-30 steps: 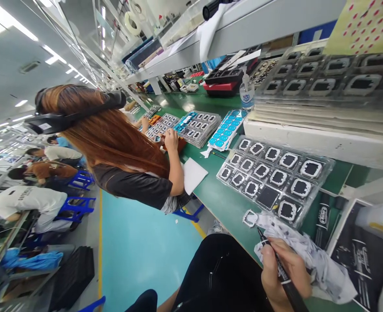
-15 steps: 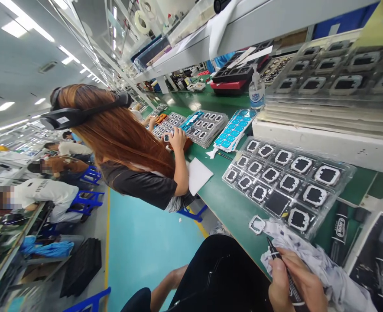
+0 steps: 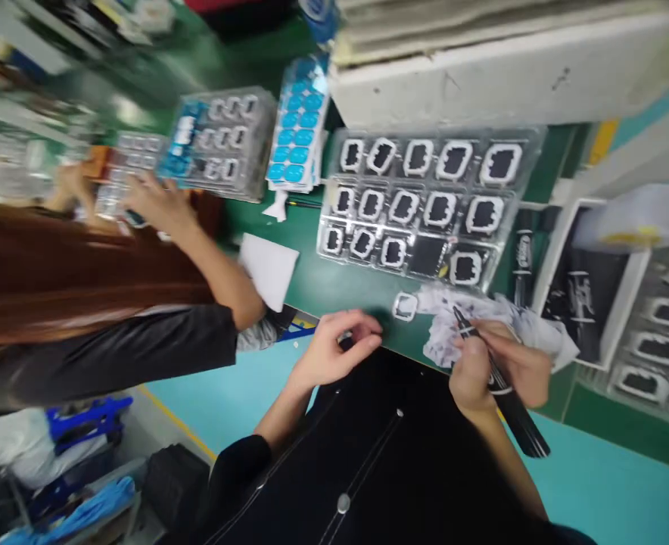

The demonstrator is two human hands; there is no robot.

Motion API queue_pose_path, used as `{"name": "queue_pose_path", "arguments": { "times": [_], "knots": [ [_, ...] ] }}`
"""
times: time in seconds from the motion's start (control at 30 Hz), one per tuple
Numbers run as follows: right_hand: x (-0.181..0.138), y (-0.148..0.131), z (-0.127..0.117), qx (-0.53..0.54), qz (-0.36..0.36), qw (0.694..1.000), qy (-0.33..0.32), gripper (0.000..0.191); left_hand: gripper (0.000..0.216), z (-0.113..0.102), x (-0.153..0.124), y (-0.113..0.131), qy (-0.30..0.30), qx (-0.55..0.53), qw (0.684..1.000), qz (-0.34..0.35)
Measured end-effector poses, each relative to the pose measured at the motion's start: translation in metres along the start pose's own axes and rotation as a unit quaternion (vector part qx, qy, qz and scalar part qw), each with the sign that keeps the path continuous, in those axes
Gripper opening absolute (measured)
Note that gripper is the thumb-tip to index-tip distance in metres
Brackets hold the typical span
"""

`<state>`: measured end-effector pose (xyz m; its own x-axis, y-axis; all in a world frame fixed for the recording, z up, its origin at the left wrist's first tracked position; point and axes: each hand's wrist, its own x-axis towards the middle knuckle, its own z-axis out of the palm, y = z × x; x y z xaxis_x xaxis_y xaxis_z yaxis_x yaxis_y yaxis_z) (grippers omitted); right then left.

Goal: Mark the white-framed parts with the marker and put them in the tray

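Note:
My right hand [image 3: 474, 378] grips a black marker pen [image 3: 519, 420], its bare dark tip pointing up and left over a crumpled white cloth [image 3: 443, 337]. My left hand [image 3: 340, 348] is at the bench edge, fingers curved and thumb apart, with nothing visible in it. Just beyond it a small white frame [image 3: 406, 306] lies on the green bench, beside the cloth. A clear plastic tray [image 3: 524, 163] behind holds rows of black pieces with white frames; one front-row pocket [image 3: 427, 256] shows only a dark square.
At left, a co-worker's arm [image 3: 215, 261] reaches over the bench by stacked trays [image 3: 260, 151]. Blue-patterned sheets [image 3: 294, 140] and folded white paper [image 3: 269, 269] lie between us. Another marker [image 3: 523, 253], an open box [image 3: 592, 303] and more trays [image 3: 623, 382] stand right.
My view has swung down and to the right. My left hand has come up into view at the bench edge. My right hand still holds the marker over the cloth.

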<state>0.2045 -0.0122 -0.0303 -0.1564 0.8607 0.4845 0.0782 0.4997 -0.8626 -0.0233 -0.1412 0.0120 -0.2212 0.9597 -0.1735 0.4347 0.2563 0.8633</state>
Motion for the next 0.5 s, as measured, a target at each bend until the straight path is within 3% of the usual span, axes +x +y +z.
{"name": "queue_pose_path", "arguments": {
  "times": [0.1,0.23,0.33,0.4,0.5],
  "knots": [
    [0.005,-0.003,0.011,-0.011,-0.058,0.998,0.032,0.007,0.034,0.023,0.025,0.005,0.089,0.102,0.988,0.078],
    [0.002,0.0,0.018,-0.017,-0.063,0.995,0.078,0.014,0.057,0.043,0.038,-0.005,0.084,0.22,0.968,0.084],
    [0.0,0.002,0.019,-0.024,-0.072,0.995,0.071,0.018,0.06,0.045,0.041,-0.008,0.08,0.268,0.958,0.066],
    [0.0,0.001,0.02,-0.02,-0.078,0.995,0.058,0.02,0.056,0.045,0.042,-0.009,0.08,0.237,0.965,0.072],
    [0.002,-0.002,0.019,-0.014,-0.065,0.997,0.038,0.012,0.042,0.05,0.043,-0.009,0.081,0.067,0.992,0.066]
  ]
}}
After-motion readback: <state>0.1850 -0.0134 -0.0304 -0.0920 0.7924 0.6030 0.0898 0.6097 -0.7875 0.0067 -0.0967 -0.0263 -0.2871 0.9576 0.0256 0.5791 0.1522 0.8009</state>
